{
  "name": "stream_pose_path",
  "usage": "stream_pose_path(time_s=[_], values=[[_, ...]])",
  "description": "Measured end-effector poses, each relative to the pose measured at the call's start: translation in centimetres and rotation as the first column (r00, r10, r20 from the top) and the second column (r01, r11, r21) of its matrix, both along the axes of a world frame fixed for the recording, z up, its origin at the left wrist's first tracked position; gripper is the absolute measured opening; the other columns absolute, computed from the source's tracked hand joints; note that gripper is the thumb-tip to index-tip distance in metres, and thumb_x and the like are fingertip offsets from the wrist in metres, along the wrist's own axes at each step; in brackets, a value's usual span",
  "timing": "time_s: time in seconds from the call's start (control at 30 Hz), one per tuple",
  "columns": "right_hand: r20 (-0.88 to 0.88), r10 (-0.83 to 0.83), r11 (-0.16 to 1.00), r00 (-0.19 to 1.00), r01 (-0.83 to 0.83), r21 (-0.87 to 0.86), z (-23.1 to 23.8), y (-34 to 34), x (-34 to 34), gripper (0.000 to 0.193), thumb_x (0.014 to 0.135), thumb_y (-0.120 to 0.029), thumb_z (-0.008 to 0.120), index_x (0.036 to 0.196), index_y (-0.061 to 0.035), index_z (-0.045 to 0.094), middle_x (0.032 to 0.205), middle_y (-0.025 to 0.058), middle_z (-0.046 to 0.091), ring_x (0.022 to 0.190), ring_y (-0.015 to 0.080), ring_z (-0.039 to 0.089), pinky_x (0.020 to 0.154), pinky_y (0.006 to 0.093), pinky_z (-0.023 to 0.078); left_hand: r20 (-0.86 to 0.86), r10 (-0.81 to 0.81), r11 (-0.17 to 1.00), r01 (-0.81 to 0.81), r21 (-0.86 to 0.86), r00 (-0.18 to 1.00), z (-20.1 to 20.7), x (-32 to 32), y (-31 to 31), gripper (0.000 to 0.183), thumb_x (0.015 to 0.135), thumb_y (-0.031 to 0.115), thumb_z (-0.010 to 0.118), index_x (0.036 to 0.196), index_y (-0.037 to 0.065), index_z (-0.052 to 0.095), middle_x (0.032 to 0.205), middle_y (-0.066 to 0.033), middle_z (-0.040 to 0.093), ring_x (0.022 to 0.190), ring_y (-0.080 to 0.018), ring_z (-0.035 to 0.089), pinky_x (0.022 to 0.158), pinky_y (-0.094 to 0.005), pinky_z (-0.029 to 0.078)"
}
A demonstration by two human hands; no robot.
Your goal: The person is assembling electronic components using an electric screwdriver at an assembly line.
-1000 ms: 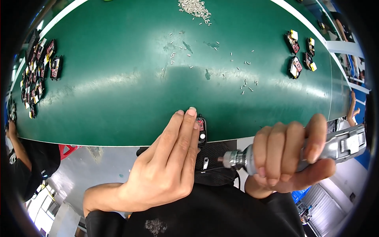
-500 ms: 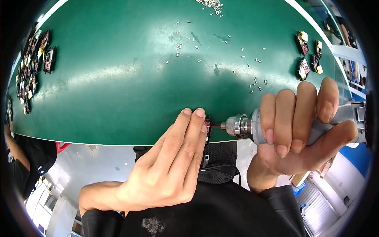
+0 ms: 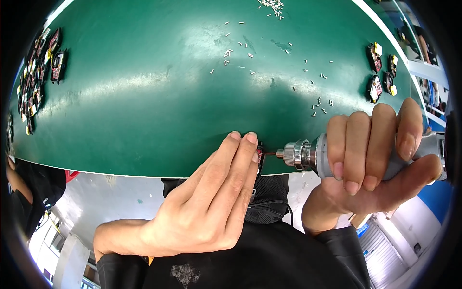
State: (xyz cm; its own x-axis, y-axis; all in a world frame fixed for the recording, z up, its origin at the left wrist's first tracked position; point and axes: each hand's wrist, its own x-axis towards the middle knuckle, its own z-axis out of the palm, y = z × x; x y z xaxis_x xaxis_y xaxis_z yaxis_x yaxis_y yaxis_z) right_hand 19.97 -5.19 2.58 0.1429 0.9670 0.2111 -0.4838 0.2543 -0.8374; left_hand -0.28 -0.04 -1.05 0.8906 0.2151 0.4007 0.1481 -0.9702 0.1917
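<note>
At the near edge of the green table, a small black housing with a red circuit board (image 3: 260, 155) shows only in part. My left hand (image 3: 207, 200) covers most of it, its fingers long and close together, pressing the part against the table. In my right hand (image 3: 378, 159) is a grey electric screwdriver (image 3: 323, 156), lying level with the fingers wrapped round its body. Its thin bit reaches left and meets the exposed side of the housing. The exact contact at the bit's tip is too small to make out.
Loose silver screws (image 3: 250, 55) are scattered beyond my hands, with a pile of screws (image 3: 273, 6) at the far edge. Many similar housings (image 3: 33, 91) crowd the table's left end; several more housings (image 3: 375, 89) lie at the right. Another person's arm (image 3: 19, 180) shows at far left.
The view has shifted slightly, so the tabletop things appear a little farther right. My hands, the housing and the screwdriver keep nearly the same positions relative to each other.
</note>
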Motion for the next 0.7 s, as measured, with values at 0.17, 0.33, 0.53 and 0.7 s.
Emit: stream_pose_path(time_s=[0.17,0.33,0.53,0.7], values=[[-0.021,0.138,0.980,0.990,-0.134,0.146,-1.0,1.5,-0.6,0.033,0.096,-0.044,0.048,0.094,-0.0108,0.044,0.057,-0.0011,0.045,0.047,0.0093,0.048,0.053,0.0242,0.043,-0.009,-0.014,1.000,0.014,-0.010,1.000,0.1,-0.1,0.2,0.028,0.068,0.005,0.059,0.089,-0.013,0.066,0.102,-0.0237,0.065,0.098,-0.0314,0.063,0.081,-0.0316,0.056],[0.042,-0.017,0.999,0.999,0.015,0.045,-0.2,0.2,-0.5,0.034,0.096,-0.044,0.047,0.093,-0.0109,0.044,0.057,-0.0009,0.046,0.047,0.0096,0.048,0.052,0.0244,0.043,0.027,0.020,0.993,-0.016,-0.115,0.999,0.3,0.2,-0.2,0.027,0.065,-0.005,0.065,0.090,-0.015,0.063,0.098,-0.0239,0.064,0.092,-0.0338,0.063,0.072,-0.0343,0.057],[0.011,-0.053,0.998,0.999,0.053,0.017,0.9,-0.2,-0.6,0.027,0.095,-0.035,0.051,0.088,-0.0093,0.046,0.055,0.0002,0.046,0.046,0.0097,0.047,0.050,0.0242,0.042,0.011,0.004,0.952,0.000,-0.305,1.000,0.9,0.0,0.0,0.035,0.064,0.002,0.067,0.093,-0.017,0.061,0.102,-0.0270,0.062,0.091,-0.0377,0.062,0.073,-0.0379,0.056],[-0.152,-0.169,0.982,0.974,0.179,0.058,0.9,-0.7,-1.6,0.023,0.091,-0.028,0.058,0.083,-0.0091,0.047,0.052,0.0010,0.047,0.039,0.0100,0.046,0.042,0.0241,0.040,0.106,0.060,0.948,-0.024,-0.318,0.993,0.1,0.3,-0.5,0.038,0.062,0.004,0.069,0.092,-0.017,0.060,0.101,-0.0282,0.062,0.089,-0.0388,0.062,0.071,-0.0395,0.056]])
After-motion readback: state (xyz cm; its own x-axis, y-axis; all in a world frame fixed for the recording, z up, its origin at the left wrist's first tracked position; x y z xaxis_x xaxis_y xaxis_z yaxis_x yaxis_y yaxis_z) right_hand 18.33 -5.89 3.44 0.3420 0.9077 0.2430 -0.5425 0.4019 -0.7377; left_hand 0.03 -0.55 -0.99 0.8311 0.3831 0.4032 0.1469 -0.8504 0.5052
